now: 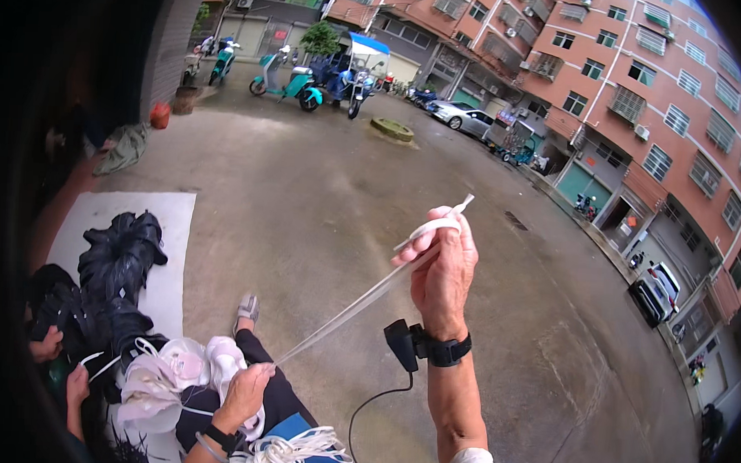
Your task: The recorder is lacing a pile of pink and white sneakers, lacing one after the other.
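My right hand (443, 267) is raised out in front, fingers closed round a white shoelace (335, 320) that loops over them, its short end sticking up. From there the lace runs taut down to my left hand (246, 394), which pinches it low over my lap. Next to my left hand lie several white and pale pink shoe uppers (185, 364) in a loose heap. A bundle of white laces (293, 449) rests on blue cloth (294, 429) on my lap.
At left, black shoe uppers (125, 255) are stacked on a white sheet (175, 225). Another person's hand (77, 384) there holds a white lace. A black cable (360, 403) hangs from the device on my right wrist. Scooters (290, 86) and cars (464, 119) stand across the yard.
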{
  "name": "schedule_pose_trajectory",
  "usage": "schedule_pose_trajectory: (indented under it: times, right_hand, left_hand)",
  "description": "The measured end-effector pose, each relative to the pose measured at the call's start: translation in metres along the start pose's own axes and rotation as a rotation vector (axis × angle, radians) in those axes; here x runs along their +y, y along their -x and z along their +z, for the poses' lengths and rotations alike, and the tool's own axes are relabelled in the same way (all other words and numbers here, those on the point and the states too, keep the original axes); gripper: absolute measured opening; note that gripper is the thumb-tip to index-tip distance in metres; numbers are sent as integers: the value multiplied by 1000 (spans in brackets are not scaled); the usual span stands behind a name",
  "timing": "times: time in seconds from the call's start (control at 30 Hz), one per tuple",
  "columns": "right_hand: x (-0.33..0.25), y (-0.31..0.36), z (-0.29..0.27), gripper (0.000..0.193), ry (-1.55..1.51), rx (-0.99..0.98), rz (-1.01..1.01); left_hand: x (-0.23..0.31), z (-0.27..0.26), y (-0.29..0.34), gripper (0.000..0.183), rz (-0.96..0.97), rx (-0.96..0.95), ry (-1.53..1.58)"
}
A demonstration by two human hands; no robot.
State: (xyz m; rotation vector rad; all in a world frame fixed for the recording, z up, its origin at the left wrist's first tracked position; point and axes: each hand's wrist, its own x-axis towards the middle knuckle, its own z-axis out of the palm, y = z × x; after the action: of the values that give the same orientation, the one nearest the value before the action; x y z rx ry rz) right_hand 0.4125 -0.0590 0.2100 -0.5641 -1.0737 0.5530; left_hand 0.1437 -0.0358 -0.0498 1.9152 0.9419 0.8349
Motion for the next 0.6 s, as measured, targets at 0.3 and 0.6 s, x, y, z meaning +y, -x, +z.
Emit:
schedule_pose_trajectory:
  times: [0.3,0.6]
  right_hand:
    - [-9,-10,-9,23,-113,48,23]
    - [-23,-12,-2,19,-410,-142,105]
  left_hand:
    - [5,-8,-8,28,-30,-9,25]
    - [18,-22,-4,26,47,16,37]
